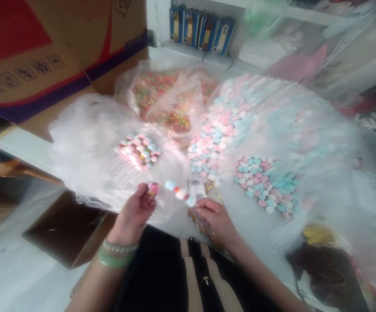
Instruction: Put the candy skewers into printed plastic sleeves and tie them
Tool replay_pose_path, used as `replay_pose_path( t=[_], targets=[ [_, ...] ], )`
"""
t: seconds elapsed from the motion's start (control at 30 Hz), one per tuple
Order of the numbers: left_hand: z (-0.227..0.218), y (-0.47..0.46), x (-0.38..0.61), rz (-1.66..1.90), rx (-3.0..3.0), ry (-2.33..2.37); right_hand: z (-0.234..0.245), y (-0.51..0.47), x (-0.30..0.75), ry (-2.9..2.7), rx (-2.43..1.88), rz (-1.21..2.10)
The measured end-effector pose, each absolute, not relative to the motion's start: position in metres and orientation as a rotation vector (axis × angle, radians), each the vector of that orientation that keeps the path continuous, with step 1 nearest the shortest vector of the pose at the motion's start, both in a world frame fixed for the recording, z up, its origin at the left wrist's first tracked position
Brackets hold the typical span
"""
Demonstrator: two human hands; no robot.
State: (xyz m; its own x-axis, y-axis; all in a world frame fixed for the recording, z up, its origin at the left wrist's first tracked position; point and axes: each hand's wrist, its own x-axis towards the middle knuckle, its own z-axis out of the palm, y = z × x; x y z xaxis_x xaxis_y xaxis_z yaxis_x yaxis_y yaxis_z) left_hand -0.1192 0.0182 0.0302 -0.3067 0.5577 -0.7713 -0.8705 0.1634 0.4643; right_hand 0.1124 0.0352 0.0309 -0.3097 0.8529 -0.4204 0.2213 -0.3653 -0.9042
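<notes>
A short row of pastel pink, white and blue discs (179, 193) spans the gap between the hands above the table, its pink end pinched in the closed fingers of the left hand (134, 212). The curled right hand (212, 219) sits just below the row's far end, over a clear cellophane wrapper (201, 223); whether it grips anything cannot be told. Beyond lie loose matching discs (256, 173) and a crumpled clear plastic bag (84, 143).

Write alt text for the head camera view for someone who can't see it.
The left hand holds a short string of round pastel pieces, its far end by the right hand. Heaps of pink and blue pieces lie on clear plastic in front of a bag of multicoloured pieces.
</notes>
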Motion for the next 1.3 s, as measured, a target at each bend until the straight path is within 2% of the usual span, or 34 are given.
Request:
replay_pose_path(
  t=[0.13, 0.33, 0.63, 0.77, 1.0, 1.3],
  targets=[
    [0.035, 0.026, -0.109, 1.475, -0.319, 1.171, 0.037, 0.026, 0.119, -1.521, -1.326, 1.608],
    [0.044, 0.031, -0.099, 1.380, -0.307, 1.171, 0.036, 0.031, 0.119, -1.573, -1.379, 1.530],
    [0.042, 0.032, -0.104, 1.365, -0.390, 1.197, 0.033, 0.035, 0.118, -1.155, -1.378, 1.905],
    [0.043, 0.030, -0.104, 1.341, -0.366, 1.220, 0.029, 0.036, 0.116, -1.112, -1.390, 1.925],
    [0.045, 0.030, -0.099, 1.414, -0.423, 1.215, 0.022, 0.028, 0.119, -1.593, -1.364, 1.329],
    [0.043, 0.033, -0.099, 1.385, -0.472, 1.220, 0.011, 0.024, 0.120, -1.958, -1.126, 0.857]
  ],
)
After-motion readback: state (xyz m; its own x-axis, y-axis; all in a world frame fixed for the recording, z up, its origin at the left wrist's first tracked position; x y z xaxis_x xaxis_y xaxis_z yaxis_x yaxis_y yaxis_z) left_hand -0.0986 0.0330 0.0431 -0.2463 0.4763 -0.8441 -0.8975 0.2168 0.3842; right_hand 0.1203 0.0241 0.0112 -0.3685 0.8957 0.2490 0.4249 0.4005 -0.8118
